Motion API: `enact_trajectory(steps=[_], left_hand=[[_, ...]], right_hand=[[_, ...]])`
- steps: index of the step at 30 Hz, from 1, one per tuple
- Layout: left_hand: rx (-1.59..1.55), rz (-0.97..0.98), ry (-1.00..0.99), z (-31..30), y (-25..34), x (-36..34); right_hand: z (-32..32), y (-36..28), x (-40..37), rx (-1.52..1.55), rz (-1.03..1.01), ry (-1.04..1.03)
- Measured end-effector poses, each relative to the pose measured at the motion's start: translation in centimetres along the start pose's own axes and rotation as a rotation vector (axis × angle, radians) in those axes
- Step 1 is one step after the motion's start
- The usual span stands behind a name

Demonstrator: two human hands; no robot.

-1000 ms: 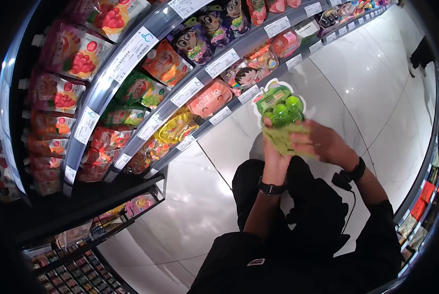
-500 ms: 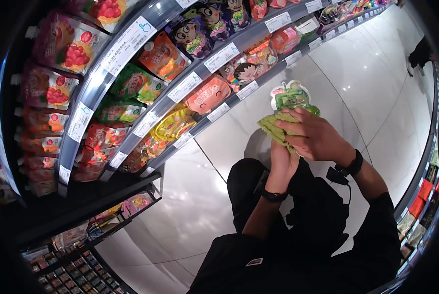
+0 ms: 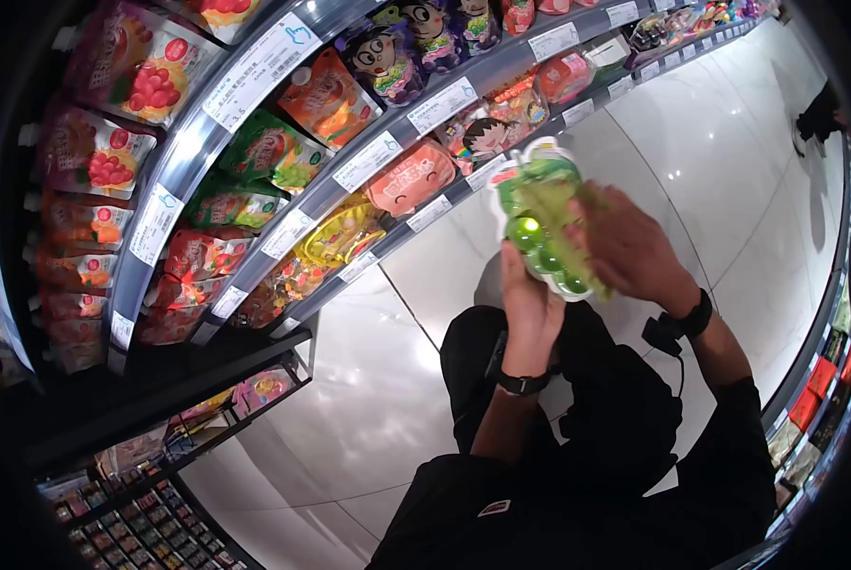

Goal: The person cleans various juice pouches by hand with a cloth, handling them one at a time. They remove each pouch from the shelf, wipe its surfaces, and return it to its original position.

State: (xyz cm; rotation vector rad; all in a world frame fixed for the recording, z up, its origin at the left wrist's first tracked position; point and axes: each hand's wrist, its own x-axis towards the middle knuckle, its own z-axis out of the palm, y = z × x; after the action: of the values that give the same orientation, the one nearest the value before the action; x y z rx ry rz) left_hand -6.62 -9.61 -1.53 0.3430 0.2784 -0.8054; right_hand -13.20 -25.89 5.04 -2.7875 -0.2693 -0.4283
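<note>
My left hand grips the lower end of a green grape-shaped package, with glossy green rounds bulging under clear plastic. Its white-edged top tilts up toward the shelf. Pressed over the package's right side is a yellow-green cloth. My right hand holds this cloth against the plastic, its fingers partly blurred by motion. The cloth hides part of the package's front.
Curved shelves with price labels and bright snack pouches rise on the left. Pale tiles cover the floor. Another shelf runs along the right edge, and a dark-clad person's foot shows at the far right.
The package has turned so its green rounds face up, and it has come nearer the shelf. The cloth has spread along its right side, with my right hand moving over it.
</note>
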Motion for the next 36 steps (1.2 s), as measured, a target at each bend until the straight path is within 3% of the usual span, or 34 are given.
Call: enact_trajectory(steps=[2, 4, 8, 9, 11, 14, 16, 18, 19, 20, 22, 26, 28, 29, 30, 32, 34, 36], left_hand=[[0.141, 0.076, 0.018, 0.9, 1.3, -0.4], [0.107, 0.016, 0.063, 0.5, 0.1, 0.0], [0.093, 0.003, 0.080, 0.0, -1.3, 0.4], [0.095, 0.000, 0.082, 0.0, -1.2, 0.4], [0.181, -0.013, 0.071, 0.0, -0.4, 0.2], [0.397, 0.093, 0.103, -1.2, -0.3, 1.0], [0.494, 0.197, 0.026, -1.4, -0.2, 1.4], [1.057, 0.491, 0.270, -0.9, -0.4, 1.1], [1.176, 0.524, 0.184, -0.2, -0.7, 0.3], [1.514, 0.645, 0.024, -1.5, -1.1, 0.4], [1.497, 0.640, -0.043, 0.8, -1.9, -0.3], [1.228, 0.481, -0.150, -2.1, -1.9, 1.3], [0.434, 0.051, -0.249, -1.4, -1.3, 1.2], [0.298, -0.033, -0.289, -1.3, -0.7, 0.4], [0.301, -0.033, -0.286, -2.0, -0.8, 0.4], [0.237, -0.071, -0.336, -3.9, -1.2, 0.5], [0.366, -0.065, -0.272, -3.0, -0.6, -0.2], [0.500, -0.164, -0.246, -3.8, -0.9, -0.2]], right_hand=[[1.0, 1.4, -1.2, -0.032, 0.075, 0.008], [1.7, 1.8, -0.9, 0.551, 0.548, 0.168], [1.7, 2.2, 1.3, 1.000, 0.645, 0.354], [2.0, 2.3, 1.0, 1.001, 0.649, 0.356], [2.9, 2.5, -0.2, 1.422, 0.939, 0.345], [4.1, 2.2, -2.4, 1.548, 1.022, 0.258], [4.4, 1.3, -2.8, 1.524, 1.033, 0.318], [4.7, 0.8, -3.0, 1.348, 1.001, 0.388], [4.6, 0.7, -3.0, 1.349, 1.000, 0.389], [4.4, 0.6, -2.9, 1.308, 0.968, 0.330], [3.9, -0.2, -2.8, 1.272, 0.942, 0.270], [4.0, -0.9, -3.2, 1.284, 0.775, 0.233], [4.0, -0.9, -2.8, 1.265, 0.713, 0.212], [3.7, -0.9, -2.5, 1.088, 0.564, 0.132], [3.2, -1.0, -2.1, 0.911, 0.419, 0.054], [2.9, -0.7, -1.9, 0.781, 0.416, 0.004], [2.7, -0.5, -1.2, 0.584, 0.483, 0.143], [5.3, 2.1, -1.3, 0.720, 0.521, 0.409]])
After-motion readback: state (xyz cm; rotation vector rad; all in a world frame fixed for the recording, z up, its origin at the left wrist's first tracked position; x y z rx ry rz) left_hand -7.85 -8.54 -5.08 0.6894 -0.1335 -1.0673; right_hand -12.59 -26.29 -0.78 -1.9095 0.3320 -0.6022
